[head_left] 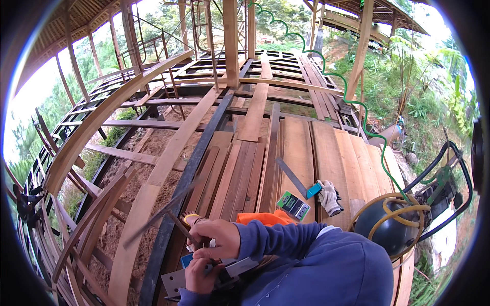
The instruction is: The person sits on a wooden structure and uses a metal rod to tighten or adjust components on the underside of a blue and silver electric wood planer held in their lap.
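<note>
My right hand (219, 238) reaches across from the right in a blue sleeve. Its fingers are closed round the brown shaft (179, 226) of a thin dark tool whose long crossing bar (162, 211) is blurred. Just below, my left hand (198, 277) is closed against a metal device (175, 282) with a holed silver plate, partly hidden by my hands. A flat silver piece (242, 266) juts out on its right side. Orange cloth (264, 218) lies beyond my right forearm. A bare foot with a yellow strap (192, 219) shows behind my right hand.
On the planks (301, 148) lie a square with a teal handle (313, 190), a work glove (329, 198) and a green-and-black pack (293, 206). A black tank (380, 227) with coiled hose stands right. Left of the dark beam (206, 135), open gaps drop to soil.
</note>
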Available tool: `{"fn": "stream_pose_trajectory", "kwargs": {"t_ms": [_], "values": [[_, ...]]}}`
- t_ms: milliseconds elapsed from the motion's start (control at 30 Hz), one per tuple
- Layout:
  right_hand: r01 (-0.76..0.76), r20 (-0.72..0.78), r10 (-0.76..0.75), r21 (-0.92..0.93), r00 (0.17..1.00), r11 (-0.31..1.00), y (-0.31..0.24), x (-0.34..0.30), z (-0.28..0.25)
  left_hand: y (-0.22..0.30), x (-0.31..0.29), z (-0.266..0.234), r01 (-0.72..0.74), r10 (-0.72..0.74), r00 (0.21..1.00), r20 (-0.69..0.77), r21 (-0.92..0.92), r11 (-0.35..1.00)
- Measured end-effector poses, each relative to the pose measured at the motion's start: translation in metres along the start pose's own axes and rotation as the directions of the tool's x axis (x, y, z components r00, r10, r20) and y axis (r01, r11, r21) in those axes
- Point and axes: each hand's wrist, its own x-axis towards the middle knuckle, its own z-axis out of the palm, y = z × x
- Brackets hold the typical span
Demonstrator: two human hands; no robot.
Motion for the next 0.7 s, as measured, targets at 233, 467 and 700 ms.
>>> {"fn": "stream_pose_trajectory", "kwargs": {"t_ms": [233,467,700], "values": [[0.056,-0.025,-0.054,0.053,0.998,0.997,0.009,-0.004,0.005,-0.007,0.002,0.005,-0.113,0.112,0.993,0.021,0.013,0.994],[0.157,0.014,-0.157,-0.02,0.987,0.987,0.016,-0.004,0.001,0.004,-0.001,0.001,0.091,-0.077,0.992,0.102,-0.136,0.987],[0.128,0.002,-0.128,0.036,0.992,0.991,0.011,-0.011,0.001,-0.011,-0.001,0.001,-0.021,0.031,0.988,0.151,-0.07,0.997]]}}
